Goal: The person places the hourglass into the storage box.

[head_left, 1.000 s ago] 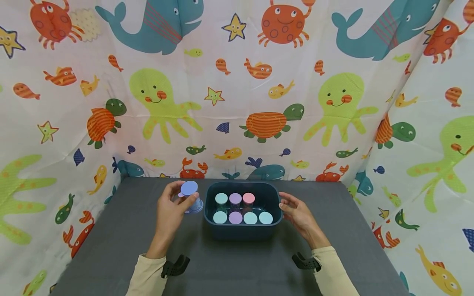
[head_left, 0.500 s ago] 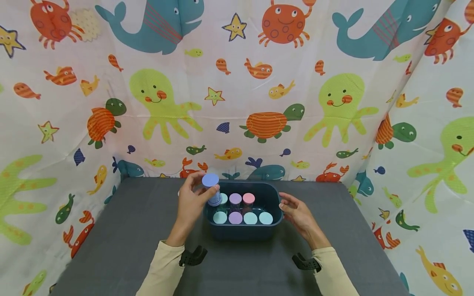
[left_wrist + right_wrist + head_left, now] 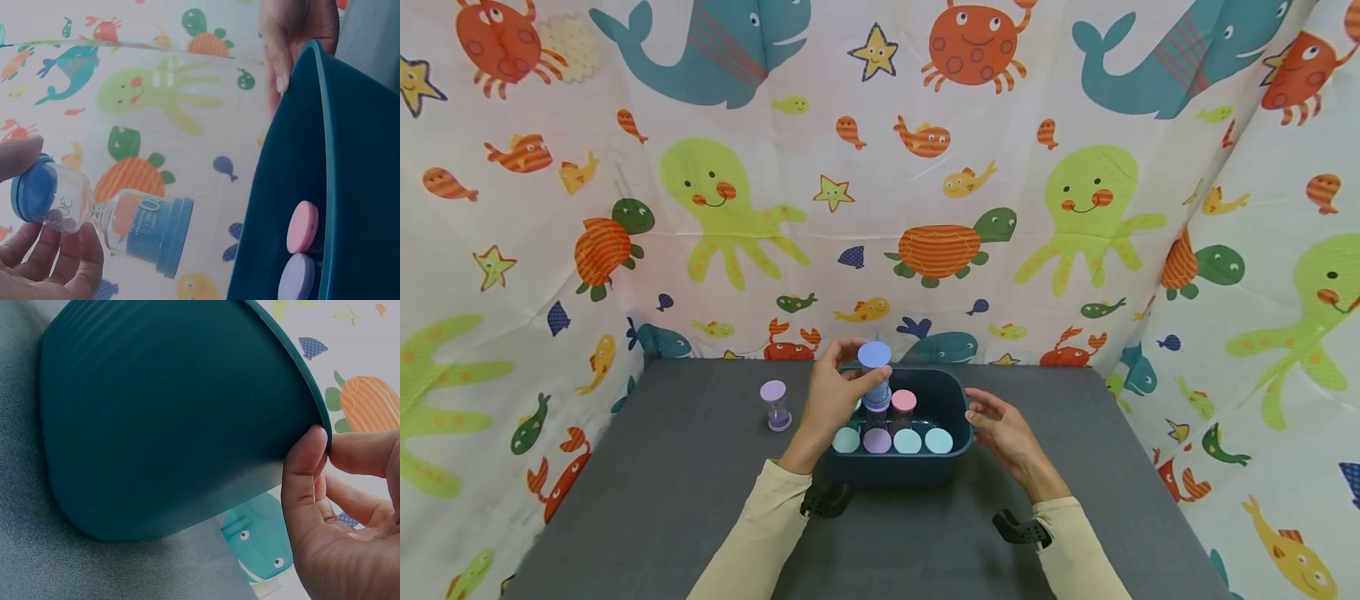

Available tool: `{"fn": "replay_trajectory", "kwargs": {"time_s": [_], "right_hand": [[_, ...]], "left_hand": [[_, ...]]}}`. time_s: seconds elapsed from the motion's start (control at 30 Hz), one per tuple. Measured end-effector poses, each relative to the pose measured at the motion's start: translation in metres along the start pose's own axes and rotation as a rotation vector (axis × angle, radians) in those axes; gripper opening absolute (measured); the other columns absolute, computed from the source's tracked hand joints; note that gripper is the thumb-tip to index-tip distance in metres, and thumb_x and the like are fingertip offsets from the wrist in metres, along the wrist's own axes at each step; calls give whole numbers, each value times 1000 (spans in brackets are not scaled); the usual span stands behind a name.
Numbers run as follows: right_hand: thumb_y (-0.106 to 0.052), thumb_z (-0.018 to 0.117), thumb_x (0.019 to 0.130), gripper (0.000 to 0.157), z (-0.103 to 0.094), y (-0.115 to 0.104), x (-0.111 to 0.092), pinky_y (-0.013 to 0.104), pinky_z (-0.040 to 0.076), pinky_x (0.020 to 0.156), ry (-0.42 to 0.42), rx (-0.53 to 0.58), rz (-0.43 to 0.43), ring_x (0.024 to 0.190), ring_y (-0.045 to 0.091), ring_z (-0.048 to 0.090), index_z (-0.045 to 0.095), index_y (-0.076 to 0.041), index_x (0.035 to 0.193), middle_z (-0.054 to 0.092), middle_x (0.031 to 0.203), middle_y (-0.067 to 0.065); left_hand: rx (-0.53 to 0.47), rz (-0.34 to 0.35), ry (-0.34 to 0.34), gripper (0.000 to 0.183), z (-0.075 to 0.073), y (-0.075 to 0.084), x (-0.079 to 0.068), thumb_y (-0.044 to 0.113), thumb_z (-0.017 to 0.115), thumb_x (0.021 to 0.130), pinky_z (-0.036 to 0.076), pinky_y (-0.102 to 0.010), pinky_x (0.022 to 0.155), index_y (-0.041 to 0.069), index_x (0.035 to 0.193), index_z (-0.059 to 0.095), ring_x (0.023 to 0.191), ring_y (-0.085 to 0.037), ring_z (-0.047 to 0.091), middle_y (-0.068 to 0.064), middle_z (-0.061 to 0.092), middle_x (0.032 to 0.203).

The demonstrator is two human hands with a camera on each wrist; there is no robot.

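Note:
My left hand (image 3: 827,404) grips a blue sand timer (image 3: 875,357) by its upper cap, fingers and thumb curled round it. In the left wrist view, blue sand lies in one bulb of this timer (image 3: 147,231). It hangs over the dark teal bin (image 3: 895,473), apart from the caps below. Inside the bin stand several sand timers, among them a pink-capped one (image 3: 903,402), a purple-capped one (image 3: 877,441) and a mint-capped one (image 3: 938,441). My left hand partly hides the back row. With thumb and forefinger, my right hand (image 3: 1011,442) pinches the bin's right rim.
A lilac sand timer (image 3: 776,406) stands upright on the grey table (image 3: 700,467), left of the bin. Behind the table hangs a curtain (image 3: 850,275) printed with sea animals; it also runs along both sides.
My left hand has carried the blue sand timer from left of the bin rightwards over it. The lilac timer on the table has come into sight. My right hand stays at the rim.

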State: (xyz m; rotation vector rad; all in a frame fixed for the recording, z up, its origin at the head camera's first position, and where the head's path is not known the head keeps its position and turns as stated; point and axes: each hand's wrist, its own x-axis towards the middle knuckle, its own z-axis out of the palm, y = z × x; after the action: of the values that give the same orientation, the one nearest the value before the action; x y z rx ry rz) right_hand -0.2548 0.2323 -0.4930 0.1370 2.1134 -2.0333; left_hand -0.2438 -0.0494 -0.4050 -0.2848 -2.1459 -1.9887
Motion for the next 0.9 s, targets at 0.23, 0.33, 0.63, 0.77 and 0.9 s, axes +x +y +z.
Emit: {"fn": "replay_trajectory", "kwargs": {"time_s": [0.23,0.33,0.63,0.77,0.9], "right_hand": [[-11,55,100,46,-1,0,-2,27,52,77,-13,-11,-10,96,16,55,46,-11,144,52,108,0],[-11,55,100,46,-1,0,-2,26,52,76,-15,-11,-17,97,18,54,46,-10,145,52,108,0],[-12,55,100,46,-1,1,-2,27,52,78,-14,-12,-10,104,24,51,46,-11,144,52,109,2],[-11,55,100,45,0,1,-2,28,52,78,-4,-8,-7,107,29,52,47,-12,143,52,111,5],[-12,55,100,44,0,0,-1,28,52,77,-3,-10,-8,102,25,54,47,-11,143,52,113,7]], "left_hand": [[18,-20,-49,51,15,-3,6,18,80,81,51,-43,100,10,125,56,114,-26,57,-10,60,124],[23,-40,-68,50,21,-6,9,19,81,81,50,-42,101,11,124,57,114,-25,57,-9,61,122],[68,-67,-143,53,40,-15,19,24,82,79,51,-41,100,13,125,59,115,-24,60,-7,64,123],[113,-87,-169,53,46,-18,20,26,83,79,52,-43,98,16,126,60,114,-24,62,-6,64,123],[162,-102,-187,52,52,-21,22,28,83,79,50,-47,97,18,124,61,115,-26,61,-5,65,123]]}}
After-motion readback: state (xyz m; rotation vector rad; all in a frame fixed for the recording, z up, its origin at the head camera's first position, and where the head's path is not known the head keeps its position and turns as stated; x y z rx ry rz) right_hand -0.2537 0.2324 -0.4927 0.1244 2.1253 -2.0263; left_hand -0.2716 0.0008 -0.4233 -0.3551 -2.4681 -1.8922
